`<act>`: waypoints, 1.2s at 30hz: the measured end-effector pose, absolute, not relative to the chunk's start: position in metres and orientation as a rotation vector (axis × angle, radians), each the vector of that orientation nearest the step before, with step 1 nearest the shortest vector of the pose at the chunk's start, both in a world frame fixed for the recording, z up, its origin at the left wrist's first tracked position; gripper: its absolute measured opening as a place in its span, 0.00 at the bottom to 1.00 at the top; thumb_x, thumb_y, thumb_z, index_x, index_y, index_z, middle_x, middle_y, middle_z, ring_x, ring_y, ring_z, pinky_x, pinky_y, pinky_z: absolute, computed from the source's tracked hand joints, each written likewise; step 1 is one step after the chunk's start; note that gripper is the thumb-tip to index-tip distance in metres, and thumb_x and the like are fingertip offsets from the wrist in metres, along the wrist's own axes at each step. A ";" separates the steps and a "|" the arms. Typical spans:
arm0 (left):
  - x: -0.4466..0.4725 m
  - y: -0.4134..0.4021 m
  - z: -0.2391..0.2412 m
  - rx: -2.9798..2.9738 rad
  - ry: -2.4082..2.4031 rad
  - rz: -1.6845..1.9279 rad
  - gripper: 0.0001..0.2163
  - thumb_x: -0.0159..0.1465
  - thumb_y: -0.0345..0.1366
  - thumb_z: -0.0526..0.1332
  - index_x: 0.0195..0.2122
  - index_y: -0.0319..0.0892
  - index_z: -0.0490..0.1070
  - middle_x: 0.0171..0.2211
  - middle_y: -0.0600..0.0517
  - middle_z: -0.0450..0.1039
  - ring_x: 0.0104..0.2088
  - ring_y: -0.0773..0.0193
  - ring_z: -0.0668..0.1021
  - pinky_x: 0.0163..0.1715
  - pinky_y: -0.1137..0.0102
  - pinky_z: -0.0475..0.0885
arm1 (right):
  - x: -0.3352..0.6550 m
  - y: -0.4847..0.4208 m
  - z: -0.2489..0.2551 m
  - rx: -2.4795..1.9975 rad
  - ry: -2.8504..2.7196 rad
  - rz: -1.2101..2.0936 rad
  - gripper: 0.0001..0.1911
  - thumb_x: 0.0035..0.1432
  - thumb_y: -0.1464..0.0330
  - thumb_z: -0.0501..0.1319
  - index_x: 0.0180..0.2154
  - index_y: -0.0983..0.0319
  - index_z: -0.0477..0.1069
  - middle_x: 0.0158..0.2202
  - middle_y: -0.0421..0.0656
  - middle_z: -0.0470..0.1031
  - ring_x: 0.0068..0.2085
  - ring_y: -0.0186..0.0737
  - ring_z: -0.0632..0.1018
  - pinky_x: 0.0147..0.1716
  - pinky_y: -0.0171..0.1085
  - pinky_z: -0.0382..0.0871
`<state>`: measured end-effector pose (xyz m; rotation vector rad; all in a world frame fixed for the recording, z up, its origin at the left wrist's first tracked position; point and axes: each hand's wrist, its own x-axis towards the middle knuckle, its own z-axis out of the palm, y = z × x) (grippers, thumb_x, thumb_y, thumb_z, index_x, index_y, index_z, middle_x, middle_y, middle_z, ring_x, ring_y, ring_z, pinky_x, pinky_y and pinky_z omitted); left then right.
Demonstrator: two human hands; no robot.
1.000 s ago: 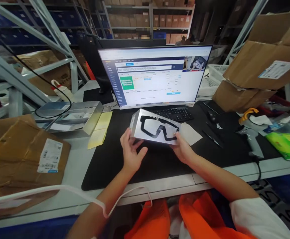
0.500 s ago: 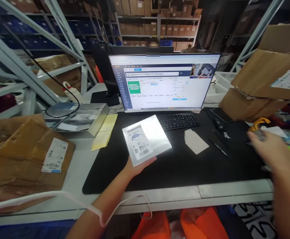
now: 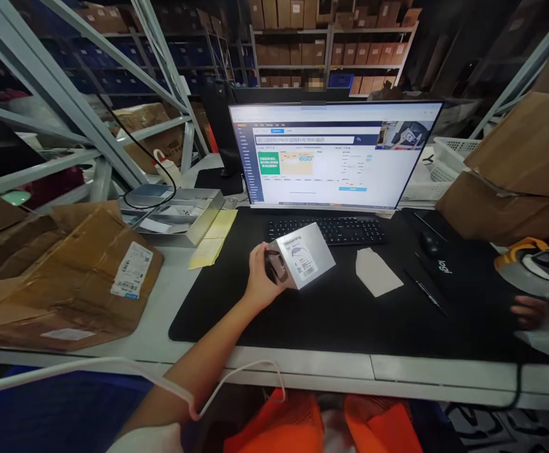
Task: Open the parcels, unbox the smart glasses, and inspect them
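Observation:
My left hand [image 3: 261,280] grips a silver-white box [image 3: 322,251] by its left end, above the black desk mat [image 3: 312,321]. The box is tilted, with its "Wakening" label and barcode facing up; a dark window shows on the side by my fingers. At the right edge, my right hand [image 3: 533,313] is closed round the handle of a barcode scanner [image 3: 519,270], grey-white with a yellow-orange trim. Its cable hangs over the desk's front edge. Part of this hand lies outside the view.
A monitor [image 3: 321,170] and keyboard [image 3: 349,231] stand behind the box. On the mat lie a pale paper piece [image 3: 377,272], a pen [image 3: 425,292] and a mouse [image 3: 429,244]. Cardboard boxes [image 3: 80,270] flank the desk; a grey tray [image 3: 194,220] and yellow papers [image 3: 215,239] sit left.
My right hand has taken up the barcode scanner from the right side. My left hand has turned the box, now holding its left end instead of supporting it underneath. The view has shifted left.

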<state>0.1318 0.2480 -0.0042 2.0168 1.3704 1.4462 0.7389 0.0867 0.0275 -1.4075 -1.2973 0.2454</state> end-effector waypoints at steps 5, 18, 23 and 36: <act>0.129 0.252 -0.005 2.278 1.394 1.507 0.50 0.47 0.38 0.76 0.69 0.47 0.51 0.62 0.37 0.57 0.66 0.37 0.64 0.66 0.44 0.62 | 0.651 0.090 0.054 -1.663 -1.092 0.919 0.24 0.39 0.43 0.74 0.24 0.56 0.80 0.21 0.55 0.76 0.20 0.54 0.76 0.20 0.56 0.68; 0.133 0.242 0.009 2.698 1.323 1.603 0.50 0.55 0.30 0.70 0.74 0.49 0.42 0.61 0.36 0.58 0.65 0.40 0.64 0.64 0.41 0.63 | 0.501 0.083 0.115 -1.625 -1.334 1.196 0.30 0.47 0.55 0.76 0.51 0.60 0.79 0.49 0.49 0.83 0.49 0.58 0.82 0.50 0.49 0.80; 0.131 0.239 0.005 2.285 1.377 1.500 0.55 0.49 0.39 0.76 0.73 0.47 0.43 0.63 0.36 0.56 0.66 0.38 0.65 0.63 0.44 0.66 | 0.592 0.096 0.092 -1.896 -1.017 1.015 0.19 0.49 0.51 0.72 0.29 0.59 0.78 0.28 0.49 0.81 0.29 0.51 0.81 0.26 0.43 0.76; 0.137 0.233 0.014 1.393 1.091 1.132 0.62 0.44 0.46 0.80 0.74 0.43 0.44 0.64 0.34 0.66 0.65 0.37 0.70 0.63 0.42 0.66 | 0.803 0.108 0.001 -2.524 -0.948 -0.025 0.24 0.42 0.44 0.57 0.34 0.50 0.79 0.26 0.58 0.71 0.41 0.81 0.79 0.34 0.70 0.66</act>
